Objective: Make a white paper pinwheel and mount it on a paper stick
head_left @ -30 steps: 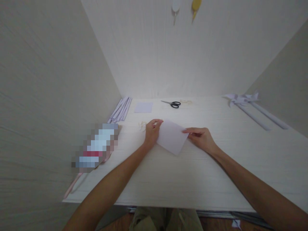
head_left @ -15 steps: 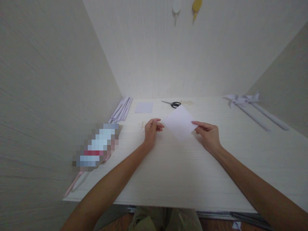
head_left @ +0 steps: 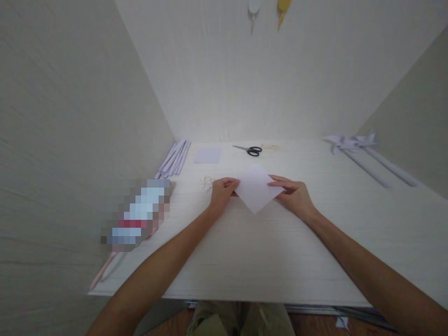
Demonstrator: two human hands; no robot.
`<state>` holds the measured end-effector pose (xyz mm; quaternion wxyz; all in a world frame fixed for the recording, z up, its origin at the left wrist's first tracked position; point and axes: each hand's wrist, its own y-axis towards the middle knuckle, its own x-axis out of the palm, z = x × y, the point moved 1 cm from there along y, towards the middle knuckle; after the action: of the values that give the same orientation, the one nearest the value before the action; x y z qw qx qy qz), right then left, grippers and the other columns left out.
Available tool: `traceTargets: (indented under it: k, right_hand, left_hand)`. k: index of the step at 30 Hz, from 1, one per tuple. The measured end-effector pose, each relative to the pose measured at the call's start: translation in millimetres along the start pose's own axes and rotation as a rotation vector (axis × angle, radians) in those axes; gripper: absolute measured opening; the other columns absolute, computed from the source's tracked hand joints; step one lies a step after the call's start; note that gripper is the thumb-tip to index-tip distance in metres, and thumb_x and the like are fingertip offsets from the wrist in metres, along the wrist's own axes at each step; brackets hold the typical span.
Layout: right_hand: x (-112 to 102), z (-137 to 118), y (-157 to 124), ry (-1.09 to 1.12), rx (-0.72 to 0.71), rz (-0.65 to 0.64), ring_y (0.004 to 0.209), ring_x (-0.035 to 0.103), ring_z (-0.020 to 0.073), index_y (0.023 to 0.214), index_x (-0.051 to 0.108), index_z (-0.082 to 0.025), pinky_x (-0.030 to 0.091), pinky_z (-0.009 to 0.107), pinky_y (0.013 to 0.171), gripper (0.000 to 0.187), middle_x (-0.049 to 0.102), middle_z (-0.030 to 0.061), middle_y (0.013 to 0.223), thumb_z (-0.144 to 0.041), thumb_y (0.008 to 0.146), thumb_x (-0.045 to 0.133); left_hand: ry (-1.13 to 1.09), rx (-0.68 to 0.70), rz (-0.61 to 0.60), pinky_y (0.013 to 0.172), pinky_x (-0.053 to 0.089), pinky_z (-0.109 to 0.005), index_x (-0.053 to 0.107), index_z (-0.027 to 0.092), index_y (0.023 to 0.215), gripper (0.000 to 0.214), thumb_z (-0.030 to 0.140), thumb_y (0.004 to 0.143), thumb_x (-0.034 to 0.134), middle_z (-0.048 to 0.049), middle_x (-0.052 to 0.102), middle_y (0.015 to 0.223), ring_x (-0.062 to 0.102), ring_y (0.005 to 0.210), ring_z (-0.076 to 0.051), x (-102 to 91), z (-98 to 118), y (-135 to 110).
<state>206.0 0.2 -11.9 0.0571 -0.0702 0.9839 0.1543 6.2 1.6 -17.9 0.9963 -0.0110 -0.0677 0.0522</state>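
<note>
A: Nearest to me?

B: Khaki trousers (head_left: 210, 319) below the table's front edge; on the wood floor (head_left: 308, 324) to the right, a white paper scrap (head_left: 342, 322); up at table height, a pink strap (head_left: 101, 273) by the left front corner, running to a pixelated item (head_left: 143, 210) I can't identify.

A: Hands?

B: Both bare, over the middle of the white tabletop (head_left: 273, 270), with one square paper sheet (head_left: 255, 191) between them; it stands diamond-wise, a corner towards the person; left hand (head_left: 222, 191) pinching the left corner, thumb on top; right hand (head_left: 296, 196) grasping the right corner, its fingertips over the paper; whether the sheet touches the table I can't tell.

A: Beyond that?

B: Pale stringy bits (head_left: 207, 182) just beside the left hand; rolled paper tubes (head_left: 175, 158) bundled along the left wall; a second paper square (head_left: 207, 155) lying flat; black-handled scissors (head_left: 250, 150), blades together, pointing left; paper pinwheels (head_left: 350, 143) on rolled sticks (head_left: 371, 171) at far right; highest, on the back wall (head_left: 224, 84), a white oval-headed piece (head_left: 254, 6) and a yellow one (head_left: 283, 5).
</note>
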Motion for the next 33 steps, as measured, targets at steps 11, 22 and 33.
traceTargets:
  k: [11, 22, 33]
  right_hand:
    - [5, 1, -2, 0.134, 0.246, 0.098, 0.068, 0.062, 0.0163, 0.065, 0.07, -0.018, 0.051, 0.026, 0.059, 0.015, 0.069, 0.0059, 0.086, -0.03, 0.058, 0.07]
    - [15, 2, -2, 0.36, 0.321, 0.282, 0.062, 0.062, 0.0163, 0.053, 0.067, -0.017, 0.052, 0.029, 0.066, 0.018, 0.066, 0.0033, 0.061, -0.032, 0.047, 0.076]
    - [33, -7, -17, 0.0, 0.273, -0.061, 0.06, 0.059, 0.0153, 0.076, 0.069, -0.017, 0.046, 0.027, 0.055, 0.022, 0.067, 0.0027, 0.071, -0.034, 0.062, 0.065]
  left_hand:
    - [-0.008, -0.032, -0.068, 0.048, 0.049, -0.023, 0.06, 0.011, 0.063, 0.016, 0.027, 0.061, 0.064, -0.0034, 0.063, 0.057, 0.06, 0.047, -0.014, 7.8, 4, -6]
    - [-0.298, 0.035, -0.213, 0.08, 0.046, -0.03, 0.059, 0.014, 0.089, 0.038, 0.042, 0.063, 0.062, -0.0077, 0.067, 0.086, 0.062, 0.084, -0.016, 9.2, 2, -6]
    - [-0.409, -0.09, -0.184, 0.078, 0.045, -0.032, 0.058, 0.012, 0.071, 0.026, 0.033, 0.059, 0.067, -0.0047, 0.066, 0.075, 0.061, 0.073, -0.014, 14.6, 4, -5]
